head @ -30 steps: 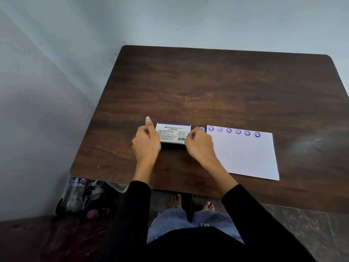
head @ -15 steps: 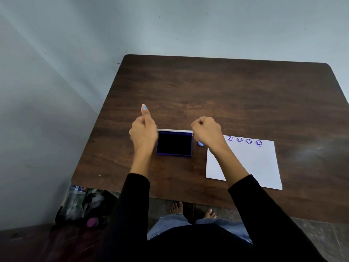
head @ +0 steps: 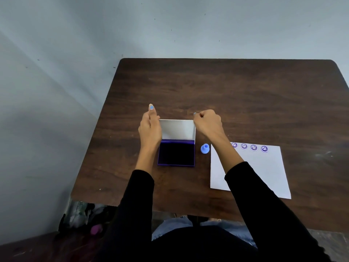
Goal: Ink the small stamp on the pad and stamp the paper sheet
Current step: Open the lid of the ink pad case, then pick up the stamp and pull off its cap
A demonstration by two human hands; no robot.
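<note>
Right beside the right wrist, on its inner side, stands the small stamp (head: 204, 148), a pale blue knob upright on the table (head: 245, 95), untouched and set between the ink pad (head: 176, 154) and the paper sheet (head: 264, 171). The pad lies just in front of both wrists, its dark inked face bare. Its lid (head: 177, 129) stands raised on the far hinge, white inner side facing the person.

The left hand (head: 150, 129) rests flat against the lid's left edge, fingers mostly straight and one pointing away, steadying more than gripping. The right hand (head: 207, 123) is curled nearly into a fist and pinches the lid's top right corner between fingertips.

The step in hand looks like opening the pad fully. To do it well, the lid should go back until it rests on its own, with the base kept from sliding, so neither hand has to hold it. Then the right hand has only to drop back and inward to the stamp, grasp its knob, and press it squarely onto the dark face.

Under the right forearm the sheet carries a row of purple smiley prints (head: 254, 147) along its far edge; the space nearer the person is bare for the next print.
</note>
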